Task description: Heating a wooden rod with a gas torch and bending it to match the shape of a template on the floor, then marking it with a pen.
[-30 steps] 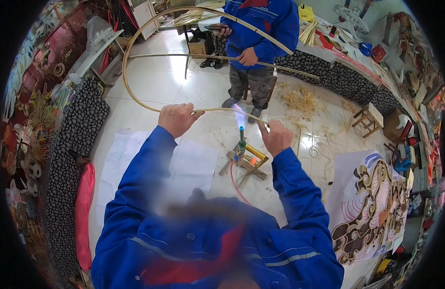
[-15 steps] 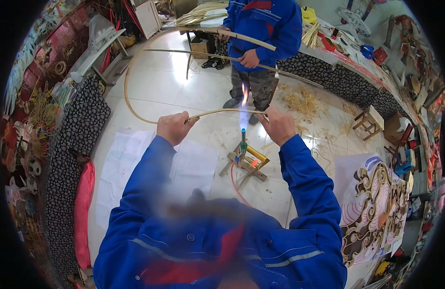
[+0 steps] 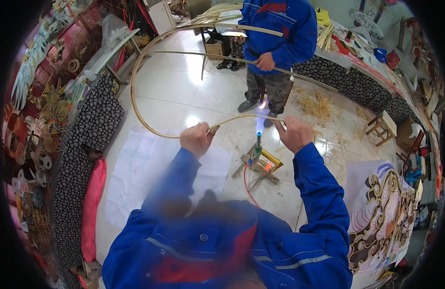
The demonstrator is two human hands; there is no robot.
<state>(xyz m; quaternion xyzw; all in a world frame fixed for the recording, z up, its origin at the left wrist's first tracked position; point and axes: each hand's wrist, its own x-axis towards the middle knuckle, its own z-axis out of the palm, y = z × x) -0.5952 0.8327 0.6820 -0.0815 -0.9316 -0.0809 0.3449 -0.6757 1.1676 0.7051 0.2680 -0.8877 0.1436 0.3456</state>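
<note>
My left hand [image 3: 196, 138] and my right hand [image 3: 297, 134] are both closed on one thin bamboo strip [image 3: 241, 116]. Between them the strip arches upward. Beyond my left hand it sweeps out in a wide open loop, its free end at the top in front of the other person. A gas torch [image 3: 258, 140] stands upright on the floor between my hands, and its flame [image 3: 262, 120] rises to the arched stretch, nearer my right hand. Whether the flame touches the strip I cannot tell.
Facing me, a person in a blue jacket [image 3: 280, 43] holds another long strip [image 3: 309, 80] and a phone [image 3: 233, 33]. A wooden stand [image 3: 261, 176] and red hose [image 3: 249, 190] are below the torch. Shavings [image 3: 316, 106], a stool [image 3: 382, 129], paper sheets [image 3: 131, 180] and a scrollwork panel [image 3: 381, 216] lie around.
The whole view has shifted, moving the scene right and down. The strip between my hands is arched more, and the visible flame is shorter. The other person's phone has come into sight.
</note>
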